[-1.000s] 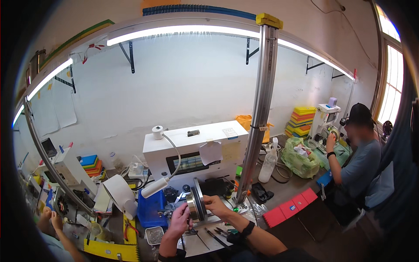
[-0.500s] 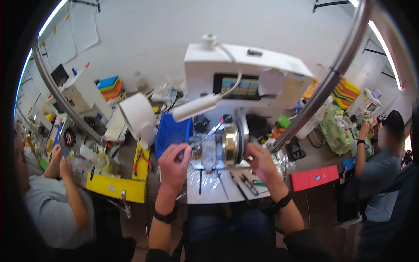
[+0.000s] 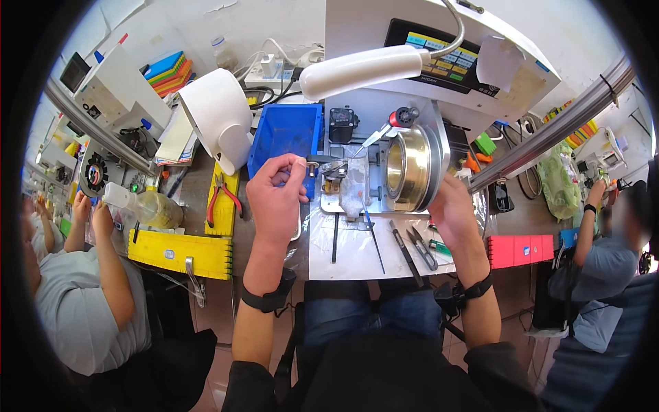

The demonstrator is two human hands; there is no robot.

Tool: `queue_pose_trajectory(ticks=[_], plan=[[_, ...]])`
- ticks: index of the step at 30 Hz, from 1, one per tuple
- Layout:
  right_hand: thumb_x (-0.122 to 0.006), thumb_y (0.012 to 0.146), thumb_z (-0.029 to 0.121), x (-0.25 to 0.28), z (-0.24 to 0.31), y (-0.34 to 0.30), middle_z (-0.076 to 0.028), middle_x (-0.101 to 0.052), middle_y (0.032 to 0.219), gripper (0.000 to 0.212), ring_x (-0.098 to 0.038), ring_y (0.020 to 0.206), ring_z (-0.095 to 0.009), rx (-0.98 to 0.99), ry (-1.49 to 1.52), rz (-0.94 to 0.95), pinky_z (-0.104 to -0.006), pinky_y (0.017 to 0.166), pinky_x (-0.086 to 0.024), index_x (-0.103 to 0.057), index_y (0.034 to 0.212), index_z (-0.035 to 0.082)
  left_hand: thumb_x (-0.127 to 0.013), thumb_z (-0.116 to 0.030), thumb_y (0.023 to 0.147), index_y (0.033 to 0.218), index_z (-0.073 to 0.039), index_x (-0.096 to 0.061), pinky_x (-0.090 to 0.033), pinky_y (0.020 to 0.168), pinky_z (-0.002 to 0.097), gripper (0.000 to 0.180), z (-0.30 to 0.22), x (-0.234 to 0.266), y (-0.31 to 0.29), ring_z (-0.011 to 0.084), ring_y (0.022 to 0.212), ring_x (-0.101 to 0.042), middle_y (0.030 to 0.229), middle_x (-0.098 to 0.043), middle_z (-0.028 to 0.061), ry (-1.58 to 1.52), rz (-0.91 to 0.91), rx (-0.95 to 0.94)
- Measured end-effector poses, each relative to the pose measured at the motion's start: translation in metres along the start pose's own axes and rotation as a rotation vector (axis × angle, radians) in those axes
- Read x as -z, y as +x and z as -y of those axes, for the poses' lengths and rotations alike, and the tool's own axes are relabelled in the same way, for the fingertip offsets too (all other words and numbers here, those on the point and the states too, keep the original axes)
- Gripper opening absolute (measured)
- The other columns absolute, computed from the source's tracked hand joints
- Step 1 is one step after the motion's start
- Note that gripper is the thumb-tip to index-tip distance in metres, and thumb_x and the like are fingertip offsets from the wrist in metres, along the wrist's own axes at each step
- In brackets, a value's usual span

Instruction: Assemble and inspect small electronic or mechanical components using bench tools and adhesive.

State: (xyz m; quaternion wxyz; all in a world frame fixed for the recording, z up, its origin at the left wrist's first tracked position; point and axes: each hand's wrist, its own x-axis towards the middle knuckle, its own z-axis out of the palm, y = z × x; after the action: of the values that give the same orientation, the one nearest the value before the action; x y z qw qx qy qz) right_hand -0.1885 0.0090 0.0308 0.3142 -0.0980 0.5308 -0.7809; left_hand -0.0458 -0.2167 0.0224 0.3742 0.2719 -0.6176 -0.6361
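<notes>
A small bench machine with a grey metal bed stands in front of me, and a shiny brass ring sits on a grey wheel at its right side. My left hand is at the machine's left end, thumb and fingers pressed together beside a small metal clamp. What it pinches, if anything, is too small to make out. My right hand reaches to the right rim of the wheel, its fingertips hidden behind it. A pointed tool with a red-and-black end slants over the bed.
A blue bin stands left of the machine, under a white lamp. Snips, a thin rod and a black-handled tool lie on the white sheet. Red-handled pliers rest on a yellow strip. People sit on both sides.
My view has tilted down and come closer to the bench. My left hand stays by the clamp end, while my right hand has gone in behind the wheel's rim.
</notes>
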Motion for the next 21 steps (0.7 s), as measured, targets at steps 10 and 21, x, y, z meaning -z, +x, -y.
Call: queue_pose_trajectory(ticks=[10,21], plan=[[-0.051,0.097,0.016,-0.027,-0.005,-0.048,0.001,-0.051,0.088,0.021,-0.049,0.075,-0.010,0.175,0.178,-0.391,-0.0268,0.071,-0.043,-0.057,0.111,0.001,-0.066,-0.012,0.089,0.093,0.000,-0.068,-0.047,0.050,0.0223,0.013,0.013,0.012,0.010,0.0082,0.055,-0.055,0.067,-0.057,0.0008,-0.216,0.118,0.276],[-0.058,0.097,0.022,-0.100,-0.033,-0.057,-0.007,-0.056,0.093,0.028,-0.057,0.071,-0.011,-0.091,-0.060,0.137,-0.0266,0.059,-0.049,-0.057,0.110,-0.002,-0.073,-0.013,0.084,0.096,0.002,-0.070,-0.046,0.050,0.0219,0.020,0.020,0.001,-0.008,0.0101,0.055,-0.060,0.077,-0.065,0.0040,-0.047,0.207,0.233]])
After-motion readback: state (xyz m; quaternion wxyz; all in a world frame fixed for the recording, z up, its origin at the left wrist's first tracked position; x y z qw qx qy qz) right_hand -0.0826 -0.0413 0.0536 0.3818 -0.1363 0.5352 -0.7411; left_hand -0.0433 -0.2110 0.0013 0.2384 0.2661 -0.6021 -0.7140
